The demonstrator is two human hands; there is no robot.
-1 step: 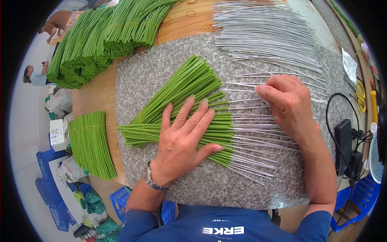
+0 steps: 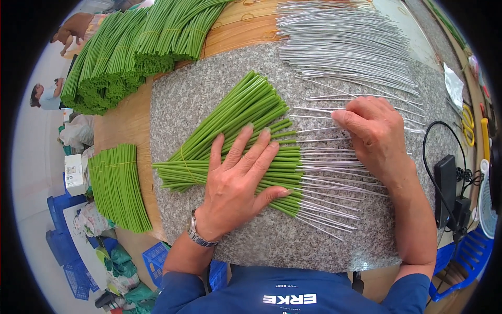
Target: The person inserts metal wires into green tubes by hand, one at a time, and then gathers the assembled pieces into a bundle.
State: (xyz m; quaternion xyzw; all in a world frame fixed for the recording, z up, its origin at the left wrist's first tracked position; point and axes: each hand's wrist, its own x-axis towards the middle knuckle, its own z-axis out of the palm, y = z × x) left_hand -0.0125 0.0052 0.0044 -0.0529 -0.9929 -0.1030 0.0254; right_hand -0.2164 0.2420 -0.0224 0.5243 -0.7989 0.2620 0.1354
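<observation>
My left hand [image 2: 232,180], with a watch at the wrist, lies flat with spread fingers across a fanned bundle of green hollow-looking stems [image 2: 230,118]. A thin band ties the bundle near its left end. White-grey wires [image 2: 327,184] stick out from the right ends of many lower stems; the upper stems show no wire. To the right, my right hand [image 2: 374,133] is curled, with thumb and forefinger pinched on a thin wire [image 2: 312,109] whose tip points left toward the stems. The hand covers part of that wire and the ends of several others below it.
A large pile of loose wires [image 2: 345,44] lies at the back of the grey stone slab [image 2: 324,251]. Tied green stem bundles [image 2: 157,36] are heaped at far left, with another bundle [image 2: 119,188] nearer. A black adapter [image 2: 444,191], cable and yellow-handled scissors [image 2: 467,125] sit at right.
</observation>
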